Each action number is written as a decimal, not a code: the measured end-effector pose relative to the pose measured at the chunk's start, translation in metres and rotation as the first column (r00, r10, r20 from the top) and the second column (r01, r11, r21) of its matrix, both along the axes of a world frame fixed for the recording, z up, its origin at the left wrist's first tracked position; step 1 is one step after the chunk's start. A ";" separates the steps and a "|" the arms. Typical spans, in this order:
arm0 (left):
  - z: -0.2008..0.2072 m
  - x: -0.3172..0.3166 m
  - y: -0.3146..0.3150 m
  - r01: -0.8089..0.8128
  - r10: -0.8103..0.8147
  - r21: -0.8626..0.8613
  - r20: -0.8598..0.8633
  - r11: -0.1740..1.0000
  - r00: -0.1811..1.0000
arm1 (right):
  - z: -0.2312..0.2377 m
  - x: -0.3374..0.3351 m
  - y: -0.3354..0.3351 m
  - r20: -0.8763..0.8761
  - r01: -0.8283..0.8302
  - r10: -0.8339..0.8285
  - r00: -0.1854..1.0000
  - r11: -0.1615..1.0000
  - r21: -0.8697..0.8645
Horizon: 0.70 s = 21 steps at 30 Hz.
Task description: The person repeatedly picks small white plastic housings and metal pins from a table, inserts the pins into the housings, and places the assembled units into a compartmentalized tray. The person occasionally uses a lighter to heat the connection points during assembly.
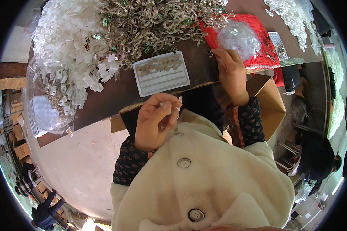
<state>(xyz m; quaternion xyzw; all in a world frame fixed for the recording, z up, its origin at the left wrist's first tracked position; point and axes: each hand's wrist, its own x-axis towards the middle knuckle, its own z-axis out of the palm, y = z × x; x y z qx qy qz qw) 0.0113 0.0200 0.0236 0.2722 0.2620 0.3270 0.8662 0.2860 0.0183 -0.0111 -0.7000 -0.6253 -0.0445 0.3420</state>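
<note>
Table (100,104): cords (158,23) are heaped behind the tray (162,87).
Right hand (232,68): a dark part (209,54) is pinched near red cloth (272,57).
Left hand (156,121): half-curled; grip can't be told.
Dark part: could be dropped if pinch is loosened.

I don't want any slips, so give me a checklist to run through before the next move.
1. Tray on the table, within its edge: ok.
2. Brown discs in every row: not ok; they show only in the far rows.
3. Wire bundles off the tray's far rim: cannot tell; they crowd right up to it.
4. Left hand empty: cannot tell; its fingers are curled and may hide something small.
5. Right hand gripping the small dark piece at its fingertips: cannot tell.
6. Clear plastic heap on the red cloth: ok.
</note>
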 end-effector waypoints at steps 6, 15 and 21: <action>0.001 0.002 -0.002 -0.006 0.015 -0.084 0.102 0.996 0.995 | 0.004 0.015 0.017 0.113 -0.236 0.238 0.965 0.971 -0.024; -0.002 -0.004 -0.004 -0.043 0.090 -0.250 0.181 0.967 0.979 | 0.012 0.015 0.032 0.144 -0.344 0.338 0.930 0.939 0.020; -0.010 -0.005 -0.002 -0.010 0.053 -0.211 0.202 0.978 0.978 | 0.008 0.021 0.030 0.185 -0.337 0.353 0.917 0.935 -0.112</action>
